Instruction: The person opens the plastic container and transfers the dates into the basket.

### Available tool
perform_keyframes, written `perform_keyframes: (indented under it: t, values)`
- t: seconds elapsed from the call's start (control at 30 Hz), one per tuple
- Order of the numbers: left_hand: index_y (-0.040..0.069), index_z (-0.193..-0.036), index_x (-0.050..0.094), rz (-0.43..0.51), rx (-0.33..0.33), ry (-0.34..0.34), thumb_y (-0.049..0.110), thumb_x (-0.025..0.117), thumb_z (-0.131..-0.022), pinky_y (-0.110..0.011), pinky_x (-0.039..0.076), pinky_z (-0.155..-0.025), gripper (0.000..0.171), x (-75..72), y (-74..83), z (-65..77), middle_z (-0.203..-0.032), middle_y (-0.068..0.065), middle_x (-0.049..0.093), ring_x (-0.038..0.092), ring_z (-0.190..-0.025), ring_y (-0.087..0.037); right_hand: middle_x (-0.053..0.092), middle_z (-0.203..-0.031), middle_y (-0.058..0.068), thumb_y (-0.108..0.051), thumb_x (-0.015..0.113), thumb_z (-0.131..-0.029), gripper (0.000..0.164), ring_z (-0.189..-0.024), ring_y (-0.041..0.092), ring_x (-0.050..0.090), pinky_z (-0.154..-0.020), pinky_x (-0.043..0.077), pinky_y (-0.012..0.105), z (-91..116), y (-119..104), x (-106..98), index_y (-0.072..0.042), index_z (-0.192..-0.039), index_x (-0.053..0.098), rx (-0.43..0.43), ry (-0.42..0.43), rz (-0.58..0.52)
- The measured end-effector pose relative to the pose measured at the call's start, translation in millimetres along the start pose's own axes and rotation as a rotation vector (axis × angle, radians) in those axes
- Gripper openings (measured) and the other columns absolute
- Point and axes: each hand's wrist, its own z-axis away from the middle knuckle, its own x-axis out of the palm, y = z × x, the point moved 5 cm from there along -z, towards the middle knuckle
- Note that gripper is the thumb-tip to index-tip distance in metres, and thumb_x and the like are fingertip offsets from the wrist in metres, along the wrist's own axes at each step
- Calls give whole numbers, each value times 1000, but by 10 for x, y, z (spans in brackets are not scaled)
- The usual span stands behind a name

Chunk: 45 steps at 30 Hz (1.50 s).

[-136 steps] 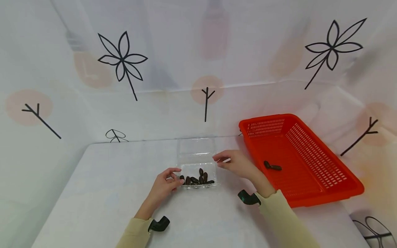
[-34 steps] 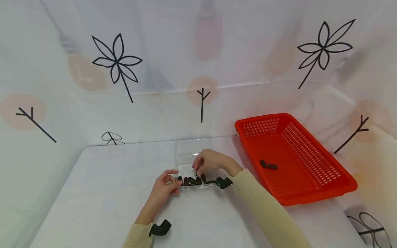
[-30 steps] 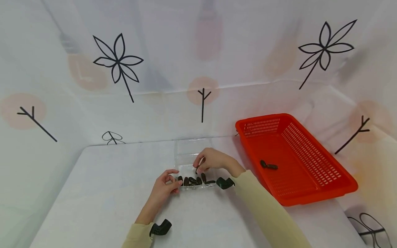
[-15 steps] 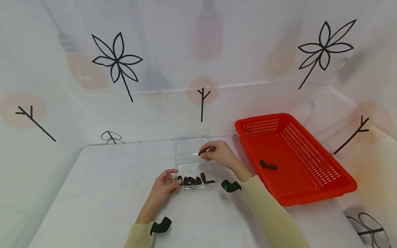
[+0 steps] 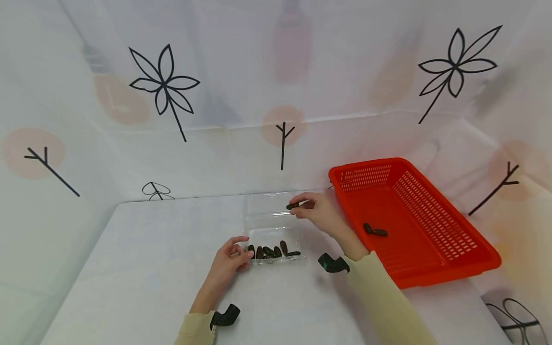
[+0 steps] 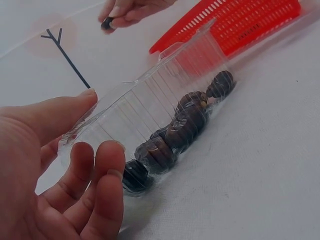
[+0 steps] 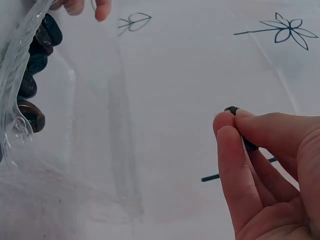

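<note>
A clear plastic clamshell box lies open on the table, its lid folded back toward the wall. Several dark brown, oblong, date-like pieces line its near side. At the box's left end, my left hand grips the wall; the left wrist view has the thumb on the rim and curled fingers against the front. Raised beside the lid's right side, my right hand pinches one dark oblong piece between thumb and fingertips. Both its ends peek out in the right wrist view.
A red perforated basket stands on the right of the white table, close to my right forearm. Two dark oblong pieces lie in it near its left wall. Printed white cloth hangs behind the table.
My right hand reached into the box, picked up one dark piece, then lifted it back and to the right, up beside the lid. My left hand has kept its grip on the box.
</note>
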Motion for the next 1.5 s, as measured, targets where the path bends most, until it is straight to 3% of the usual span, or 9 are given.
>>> perform_keyframes:
  t: [0.23,0.53,0.73,0.97,1.5]
  values:
    - [2,-131,58,-2,1,-6,6,78,-86,-28,50,-64,49,5,-11,-1,-75,-1,52,56,-66,-15,74,-98,9,-12,75,-91,22,-85,29,71,-80,57,38,158,-130,-252,-6,-112,73,1,62,60]
    - [3,-132,58,-4,-5,13,6,77,-87,-27,50,-63,49,-15,-7,21,-75,-3,54,58,-63,-15,72,-104,10,-14,75,-91,24,-89,24,69,-78,56,26,337,-203,-617,-7,-114,71,23,144,78]
    - [4,-132,59,-18,12,15,8,77,-87,-27,51,-62,49,-19,-12,12,-75,-2,55,58,-63,-14,72,-109,7,-21,74,-93,24,-97,23,67,-80,55,26,451,-215,-926,-11,-114,72,8,177,121]
    - [4,-133,59,-10,0,1,7,77,-87,-27,51,-64,50,-5,5,15,-77,-2,55,58,-64,-15,70,-112,6,-31,73,-93,30,-99,19,62,-76,53,26,647,-106,-1234,-13,-117,71,68,198,225]
    - [4,-133,58,-45,15,-24,8,76,-89,-27,50,-64,48,-22,-45,-16,-76,-3,59,60,-66,-17,71,-107,6,-32,71,-94,29,-97,25,60,-72,53,27,912,244,-1697,-12,-114,72,131,86,497]
